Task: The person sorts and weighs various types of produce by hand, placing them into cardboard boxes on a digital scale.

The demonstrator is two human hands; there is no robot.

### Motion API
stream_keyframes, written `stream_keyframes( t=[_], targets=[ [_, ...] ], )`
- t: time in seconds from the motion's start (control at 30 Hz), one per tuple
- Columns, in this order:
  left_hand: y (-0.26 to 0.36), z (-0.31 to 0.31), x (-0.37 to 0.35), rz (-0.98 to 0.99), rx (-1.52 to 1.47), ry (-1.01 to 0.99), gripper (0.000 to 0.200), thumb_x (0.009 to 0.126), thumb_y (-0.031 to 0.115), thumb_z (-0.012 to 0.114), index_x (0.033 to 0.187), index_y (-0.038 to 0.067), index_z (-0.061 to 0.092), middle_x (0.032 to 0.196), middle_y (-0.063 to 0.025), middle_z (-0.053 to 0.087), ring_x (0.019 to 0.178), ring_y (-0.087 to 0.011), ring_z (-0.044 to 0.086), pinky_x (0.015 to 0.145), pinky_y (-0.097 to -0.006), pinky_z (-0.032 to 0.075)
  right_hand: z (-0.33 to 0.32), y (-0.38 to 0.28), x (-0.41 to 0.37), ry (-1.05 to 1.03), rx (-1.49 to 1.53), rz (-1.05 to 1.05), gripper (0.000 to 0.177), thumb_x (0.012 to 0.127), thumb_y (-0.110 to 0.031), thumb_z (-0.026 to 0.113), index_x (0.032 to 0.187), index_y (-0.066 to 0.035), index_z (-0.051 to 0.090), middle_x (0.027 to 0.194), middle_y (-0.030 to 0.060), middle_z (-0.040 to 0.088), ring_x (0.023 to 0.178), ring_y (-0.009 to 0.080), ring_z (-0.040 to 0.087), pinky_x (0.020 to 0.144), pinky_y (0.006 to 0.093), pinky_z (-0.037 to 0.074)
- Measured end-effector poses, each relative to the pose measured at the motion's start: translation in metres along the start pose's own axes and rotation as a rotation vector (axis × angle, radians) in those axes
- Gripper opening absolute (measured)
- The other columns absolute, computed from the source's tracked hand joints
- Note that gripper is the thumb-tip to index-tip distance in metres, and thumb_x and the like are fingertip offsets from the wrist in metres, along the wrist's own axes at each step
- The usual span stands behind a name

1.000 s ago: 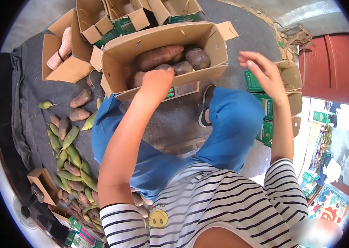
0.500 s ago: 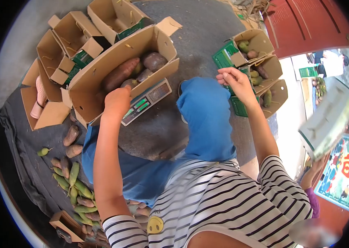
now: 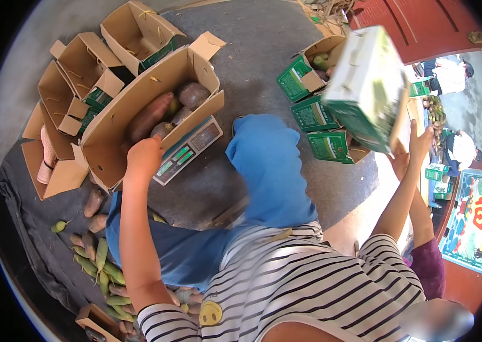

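Observation:
At the left, an open cardboard box [image 3: 98, 137] stands on a digital scale [image 3: 195, 147] with lit green displays. Large reddish-brown root vegetables [image 3: 149, 117] lie inside it. My left hand [image 3: 145, 157] is closed over the box's near wall, fingertips by the vegetables. Over at the right, my right hand [image 3: 420, 142] has its fingers stretched apart, right beside a tilted green-and-white carton [image 3: 360, 85]. Another person's hand [image 3: 400, 161], from a purple sleeve [image 3: 428, 265], is at the carton's lower edge.
Open cartons [image 3: 84, 62] cluster at the upper left, one with a pink foam net [image 3: 47, 154]. Green cartons of vegetables [image 3: 329, 145] stand right of my knee. Green and reddish roots [image 3: 101, 256] cover the floor at lower left. People [image 3: 460, 149] are at the far right.
The green-and-white carton has swung from the far right up and in over the green cartons. My right hand has moved right to beside it. My left hand stays at the box wall.

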State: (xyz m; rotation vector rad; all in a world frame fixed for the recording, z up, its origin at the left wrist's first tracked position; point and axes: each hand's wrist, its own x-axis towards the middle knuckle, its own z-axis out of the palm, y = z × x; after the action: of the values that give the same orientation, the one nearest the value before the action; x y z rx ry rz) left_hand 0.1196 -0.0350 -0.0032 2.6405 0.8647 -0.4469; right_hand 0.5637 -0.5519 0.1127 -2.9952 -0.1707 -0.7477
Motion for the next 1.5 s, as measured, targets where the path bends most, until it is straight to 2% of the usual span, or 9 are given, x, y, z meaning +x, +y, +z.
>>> stream_keyframes(
  t=[0.1, 0.23, 0.43, 0.57, 0.7, 0.93, 1.17, 1.27, 1.5],
  targets=[
    [0.001, -0.001, -0.002, 0.007, 0.006, 0.03, 0.022, 0.08, 0.015, 0.065, 0.097, 0.003, 0.059, 0.085, -0.0179, 0.066, 0.085, -0.0349, 0.064, 0.073, -0.0451, 0.05, 0.016, 0.005, -0.002, -0.526, 0.617, 0.506, 0.097, 0.075, -0.072, 0.055, 0.134, 0.003, 0.038, 0.131, 0.0271, 0.045, 0.119, 0.0301, 0.048, 0.099, 0.0411, 0.039],
    [-0.002, 0.002, -0.003, -0.002, -0.001, 0.041, 0.021, 0.08, 0.016, 0.065, 0.095, 0.003, 0.059, 0.084, -0.018, 0.066, 0.084, -0.0351, 0.064, 0.073, -0.0453, 0.05, 0.048, -0.056, -0.03, -0.864, 1.13, 0.483, 0.081, 0.08, -0.063, 0.057, 0.125, 0.004, 0.046, 0.109, 0.0149, 0.06, 0.09, 0.0215, 0.061, 0.078, 0.0286, 0.048],
    [-0.001, 0.002, -0.002, -0.006, 0.003, 0.042, 0.019, 0.08, 0.016, 0.065, 0.092, 0.004, 0.058, 0.082, -0.0184, 0.065, 0.082, -0.036, 0.064, 0.073, -0.0456, 0.05, 0.083, -0.038, 0.008, -0.164, 0.898, 0.082, 0.065, 0.083, -0.056, 0.059, 0.119, -0.001, 0.053, 0.101, 0.0065, 0.061, 0.077, 0.0151, 0.056, 0.063, 0.0244, 0.043],
    [-0.002, 0.001, -0.002, 0.028, 0.024, 0.038, 0.019, 0.08, 0.016, 0.065, 0.093, 0.003, 0.058, 0.081, -0.0177, 0.066, 0.081, -0.0346, 0.064, 0.072, -0.0441, 0.05, 0.057, -0.034, 0.05, -0.485, 1.058, 0.525, 0.06, 0.084, -0.05, 0.062, 0.12, -0.002, 0.054, 0.101, 0.0074, 0.063, 0.084, 0.0166, 0.06, 0.071, 0.0278, 0.047],
    [-0.003, 0.005, -0.001, -0.001, -0.009, 0.032, 0.02, 0.079, 0.014, 0.065, 0.093, 0.003, 0.057, 0.082, -0.0193, 0.065, 0.084, -0.0363, 0.063, 0.073, -0.0469, 0.049, 0.07, -0.058, 0.062, -0.669, 1.203, 0.504, 0.058, 0.082, -0.041, 0.068, 0.12, 0.0, 0.054, 0.104, 0.0099, 0.064, 0.089, 0.0194, 0.063, 0.079, 0.0303, 0.05],
    [-0.002, 0.007, 0.0, -0.002, 0.014, 0.037, 0.019, 0.079, 0.016, 0.066, 0.09, 0.003, 0.057, 0.079, -0.0172, 0.065, 0.082, -0.0344, 0.063, 0.071, -0.0449, 0.05, -0.022, -0.192, 0.038, -0.399, 1.08, -0.059, 0.038, 0.087, -0.028, 0.062, 0.105, 0.006, 0.062, 0.091, 0.0077, 0.066, 0.08, 0.0107, 0.06, 0.07, 0.0244, 0.046],
    [-0.003, 0.018, -0.002, 0.003, 0.046, 0.119, 0.019, 0.077, 0.015, 0.067, 0.089, 0.004, 0.057, 0.074, -0.0144, 0.065, 0.073, -0.0334, 0.064, 0.063, -0.0429, 0.051, 0.035, -0.351, 0.033, -0.018, 0.629, -0.7, 0.043, 0.087, -0.039, 0.059, 0.11, -0.002, 0.063, 0.093, 0.02, 0.066, 0.086, 0.0318, 0.066, 0.076, 0.0374, 0.049],
    [-0.002, 0.021, -0.002, 0.007, 0.087, 0.154, 0.018, 0.075, 0.012, 0.065, 0.09, 0.006, 0.057, 0.072, -0.0136, 0.065, 0.07, -0.031, 0.065, 0.058, -0.0413, 0.052, 0.081, -0.455, 0.021, -0.131, 0.595, -0.762, 0.034, 0.086, -0.041, 0.055, 0.102, -0.012, 0.065, 0.083, 0.0172, 0.066, 0.081, 0.0361, 0.063, 0.07, 0.0457, 0.049],
    [0.005, 0.015, -0.002, -0.039, 0.121, 0.124, 0.012, 0.076, 0.007, 0.057, 0.088, 0.008, 0.059, 0.077, -0.0108, 0.065, 0.07, -0.0267, 0.066, 0.059, -0.0362, 0.053, 0.19, -0.629, -0.06, -0.507, 0.366, -0.971, 0.034, 0.084, -0.04, 0.054, 0.097, -0.011, 0.067, 0.091, 0.0154, 0.067, 0.089, 0.0341, 0.064, 0.079, 0.0448, 0.05]
  ],
)
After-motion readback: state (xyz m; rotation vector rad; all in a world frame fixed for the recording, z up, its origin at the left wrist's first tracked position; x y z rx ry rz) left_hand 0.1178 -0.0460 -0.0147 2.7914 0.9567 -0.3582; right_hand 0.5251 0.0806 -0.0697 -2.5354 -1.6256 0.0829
